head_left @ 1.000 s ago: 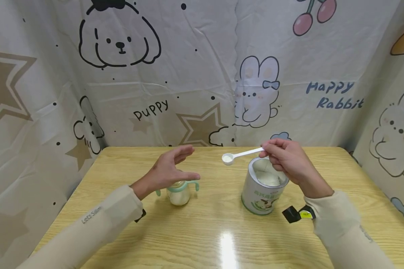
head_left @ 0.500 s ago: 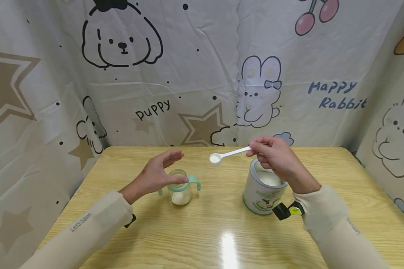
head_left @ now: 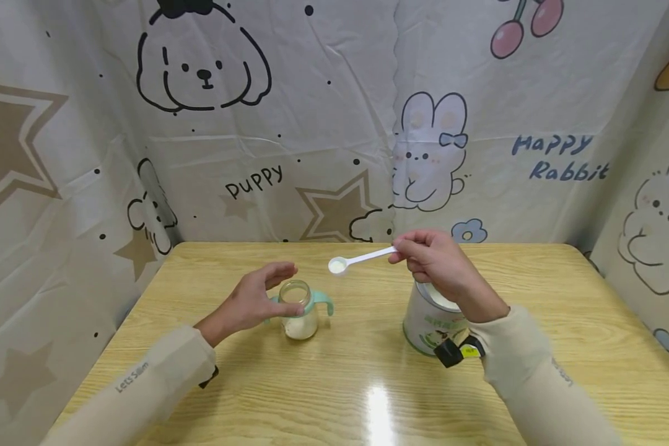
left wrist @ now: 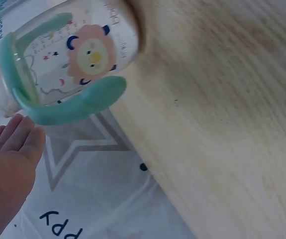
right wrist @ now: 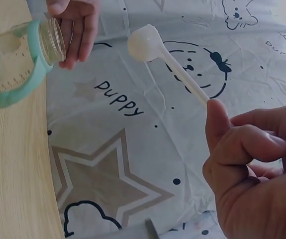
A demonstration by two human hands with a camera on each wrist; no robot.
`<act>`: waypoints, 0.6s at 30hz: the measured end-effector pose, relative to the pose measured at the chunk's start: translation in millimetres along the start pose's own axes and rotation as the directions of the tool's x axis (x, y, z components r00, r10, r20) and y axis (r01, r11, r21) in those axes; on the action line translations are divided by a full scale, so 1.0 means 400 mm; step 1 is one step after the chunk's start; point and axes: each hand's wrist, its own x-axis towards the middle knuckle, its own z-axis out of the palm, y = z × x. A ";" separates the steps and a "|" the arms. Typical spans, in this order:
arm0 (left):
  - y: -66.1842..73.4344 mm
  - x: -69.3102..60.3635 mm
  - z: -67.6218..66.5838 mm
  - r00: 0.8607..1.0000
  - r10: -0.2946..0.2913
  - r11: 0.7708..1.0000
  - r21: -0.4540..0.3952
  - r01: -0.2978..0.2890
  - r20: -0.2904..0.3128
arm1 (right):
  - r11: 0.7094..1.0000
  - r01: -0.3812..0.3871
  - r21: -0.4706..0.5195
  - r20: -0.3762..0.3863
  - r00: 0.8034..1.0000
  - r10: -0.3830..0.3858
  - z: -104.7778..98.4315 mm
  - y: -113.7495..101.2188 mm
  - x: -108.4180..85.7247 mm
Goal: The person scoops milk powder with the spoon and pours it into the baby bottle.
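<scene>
Pinching scoop (head_left: pixel 370 254), R hand (head_left: pixel 436 263) abv tbl (head_left: pixel 290 396)

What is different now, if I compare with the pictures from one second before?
The right hand moved left, carrying the white measuring scoop from near the milk powder can toward the baby bottle. The left hand came lower, uncovering the bottle's top. Nothing was newly gripped or released. The scoop still holds powder; bottle and can stayed in place.
</scene>
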 end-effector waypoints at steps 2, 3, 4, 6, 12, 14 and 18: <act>-0.008 -0.001 0.003 1.000 -0.007 1.000 -0.001 0.007 0.001 | 1.000 -0.002 0.000 0.004 1.000 0.002 0.009 0.001 0.004; -0.011 -0.001 0.004 1.000 -0.008 1.000 0.000 0.008 0.001 | 1.000 -0.004 0.003 0.006 1.000 0.004 0.013 0.001 0.006; -0.014 -0.001 0.006 1.000 -0.008 1.000 0.003 0.008 0.003 | 1.000 -0.007 0.006 0.007 1.000 0.007 0.018 0.003 0.007; -0.019 -0.002 0.009 1.000 -0.007 1.000 0.012 0.007 0.003 | 1.000 -0.008 0.005 0.014 1.000 0.008 0.027 0.006 0.009; -0.028 -0.003 0.022 1.000 -0.008 1.000 0.027 0.008 -0.011 | 1.000 -0.004 -0.010 0.024 1.000 0.004 0.055 0.018 0.017; -0.031 -0.003 0.028 1.000 -0.010 1.000 0.026 0.011 -0.019 | 1.000 -0.003 -0.022 0.022 1.000 0.003 0.064 0.022 0.020; -0.038 -0.004 0.036 0.999 -0.016 0.999 0.030 0.017 -0.035 | 0.999 -0.009 -0.036 0.017 1.000 0.009 0.080 0.030 0.023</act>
